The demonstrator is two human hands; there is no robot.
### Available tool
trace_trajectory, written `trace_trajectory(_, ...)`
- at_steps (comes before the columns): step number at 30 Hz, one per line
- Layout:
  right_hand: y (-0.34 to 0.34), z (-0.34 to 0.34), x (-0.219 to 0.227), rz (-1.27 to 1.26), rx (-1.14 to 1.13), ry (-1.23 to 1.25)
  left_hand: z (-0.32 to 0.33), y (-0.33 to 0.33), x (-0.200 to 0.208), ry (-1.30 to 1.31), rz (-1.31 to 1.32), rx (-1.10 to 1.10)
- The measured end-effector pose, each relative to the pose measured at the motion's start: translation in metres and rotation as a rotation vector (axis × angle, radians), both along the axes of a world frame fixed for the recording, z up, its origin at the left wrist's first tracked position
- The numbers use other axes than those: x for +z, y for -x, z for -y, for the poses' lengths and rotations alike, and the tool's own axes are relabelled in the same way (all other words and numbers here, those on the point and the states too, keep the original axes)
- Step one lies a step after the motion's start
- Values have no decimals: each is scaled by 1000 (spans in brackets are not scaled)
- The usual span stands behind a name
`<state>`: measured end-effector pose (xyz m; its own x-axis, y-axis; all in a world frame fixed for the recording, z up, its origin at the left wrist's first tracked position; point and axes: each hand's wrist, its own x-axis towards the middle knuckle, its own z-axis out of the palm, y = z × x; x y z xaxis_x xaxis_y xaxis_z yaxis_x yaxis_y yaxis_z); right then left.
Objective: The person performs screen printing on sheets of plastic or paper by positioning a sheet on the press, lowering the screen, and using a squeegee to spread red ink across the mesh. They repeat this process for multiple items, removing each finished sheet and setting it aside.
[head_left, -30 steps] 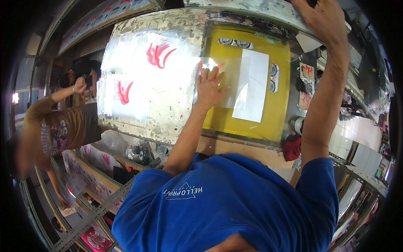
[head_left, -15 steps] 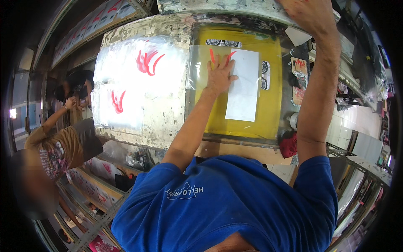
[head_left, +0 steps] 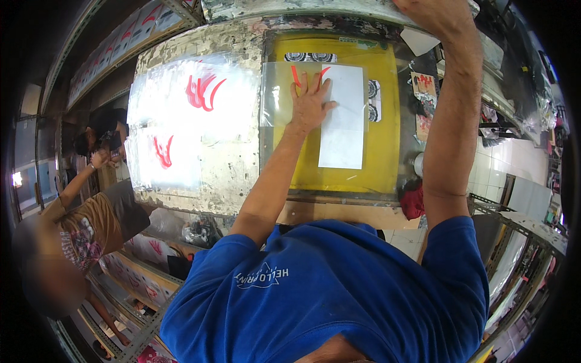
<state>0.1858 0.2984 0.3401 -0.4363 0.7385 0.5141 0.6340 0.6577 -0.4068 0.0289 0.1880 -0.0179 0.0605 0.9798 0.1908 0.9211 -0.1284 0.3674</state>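
My left hand (head_left: 310, 104) lies with its fingers spread on a clear plastic sheet (head_left: 273, 101) with red strokes. Under the sheet's right part is a long white paper strip (head_left: 342, 145). Both rest on a yellow framed panel (head_left: 384, 163), which looks like a printing screen. My right hand (head_left: 436, 17) reaches over the far edge at the upper right. Its fingers are cut off by the picture's top, so what they touch or hold is hidden. Left of the panel, bright clear sheets with red strokes (head_left: 227, 118) lie spread on the paint-worn table (head_left: 236, 175).
A person in a brown shirt (head_left: 100, 224) is at the left, and another in dark clothes (head_left: 112, 130) is behind. Metal racks (head_left: 142, 42) hold printed sheets. A red cloth (head_left: 413, 202) hangs by the table's near right corner. Paint-smeared boards (head_left: 423, 91) lie right of the panel.
The whole view has shifted slightly, so the table sits further left in the picture. My left hand stays spread on the sheet; my right hand is a little higher in the picture.
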Motion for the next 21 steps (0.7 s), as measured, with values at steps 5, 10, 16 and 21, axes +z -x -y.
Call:
trace_trajectory(5, 3, 28, 10, 50, -29, -53, -2, 1, 6, -17, 2, -4)
trace_trajectory(10, -3, 36, -5, 55, -1, -111, 7, 4, 65, -262, 401, 88)
trace_trajectory(16, -24, 86, -82, 81, 97, -239, 82, 12, 146, -634, 1405, 187)
trace_trajectory(21, -24, 131, -150, 72, 75, -21, 150, 22, 95, -66, 1276, 522)
